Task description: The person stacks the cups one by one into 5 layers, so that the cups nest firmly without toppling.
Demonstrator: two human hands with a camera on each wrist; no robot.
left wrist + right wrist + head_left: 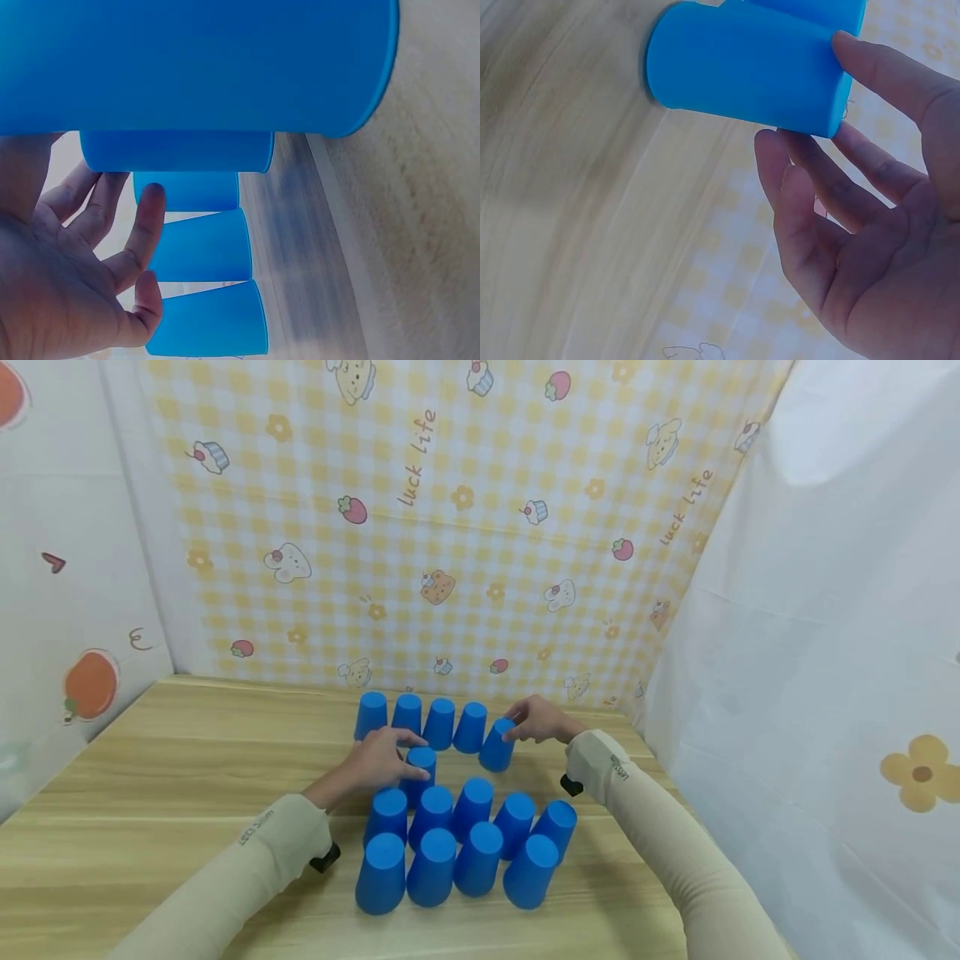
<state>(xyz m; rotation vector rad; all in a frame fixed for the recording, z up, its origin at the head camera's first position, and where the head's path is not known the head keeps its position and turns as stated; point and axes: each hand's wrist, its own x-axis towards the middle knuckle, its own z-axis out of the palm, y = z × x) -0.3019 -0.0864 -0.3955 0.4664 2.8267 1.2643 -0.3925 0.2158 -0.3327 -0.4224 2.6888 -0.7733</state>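
Observation:
Several blue plastic cups stand upside down on the table, all alike. My left hand (377, 760) grips one blue cup (421, 759) by its upper end, thumb on the near side and fingers beyond it. This cup stands between the back row and the front group. At the right end of the back row, my right hand (538, 720) pinches another blue cup (496, 747) near its closed end. In the right wrist view, the thumb lies on one side of that cup (742, 71) and fingertips on the other.
A back row of blue cups (439, 727) runs leftward from the right hand's cup. Closer to me are two more rows of cups (431, 870), just in front of the left hand. The wooden table (172, 777) ends at a patterned cloth (450, 543) behind and a white sheet (810, 610) on the right.

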